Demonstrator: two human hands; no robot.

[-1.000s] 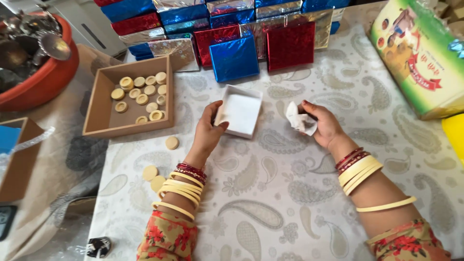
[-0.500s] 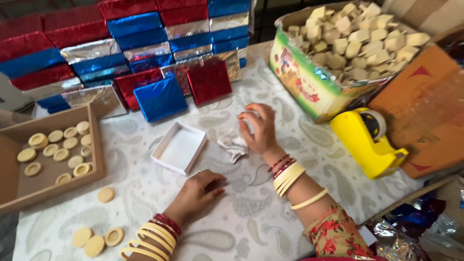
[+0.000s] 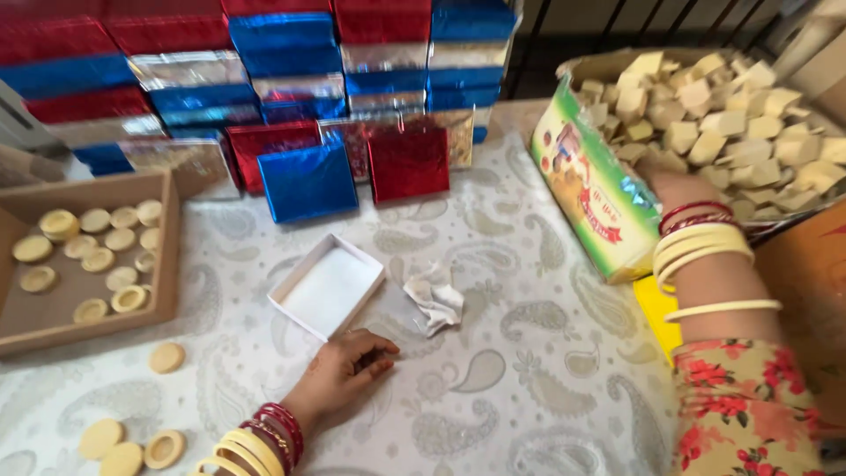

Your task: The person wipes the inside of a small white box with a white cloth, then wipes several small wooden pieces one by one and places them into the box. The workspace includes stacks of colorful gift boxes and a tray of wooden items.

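Item 1, nearest, 7 o'clock: your left hand point(image 3: 339, 375) rests palm-down on the worktop point(image 3: 529, 388), fingers loosely curled, gripping nothing, just below the tray.

Item 2, 8 o'clock: four loose round pale sweets point(image 3: 166, 357) on the cloth, one alone, three clustered at the near edge.

Item 3, centre: one open white box tray point(image 3: 328, 287), empty, tilted diamond-wise; one crumpled white paper liner point(image 3: 434, 300) touching its right side.

Item 4, 9 o'clock: one shallow brown cardboard tray point(image 3: 167, 256) holding about eleven round sweets.

Item 5, 3 o'clock: your right hand point(image 3: 665, 181) reaches into the large carton point(image 3: 590, 189) of square cream-coloured sweet blocks point(image 3: 714, 115), too many to count. The fingers are buried among the blocks; whether they have closed on one cannot be told.

Item 6, 12 o'clock: two foil lids leaning upright, one blue point(image 3: 308, 183), one red point(image 3: 408, 163); behind them, stacked red, blue and silver foil boxes point(image 3: 291, 62), well over a dozen.

Step in hand, by judgement: fetching a block for the empty tray. Next calls for a firm pinch on one block and a carry to centre, with the liner seated first.
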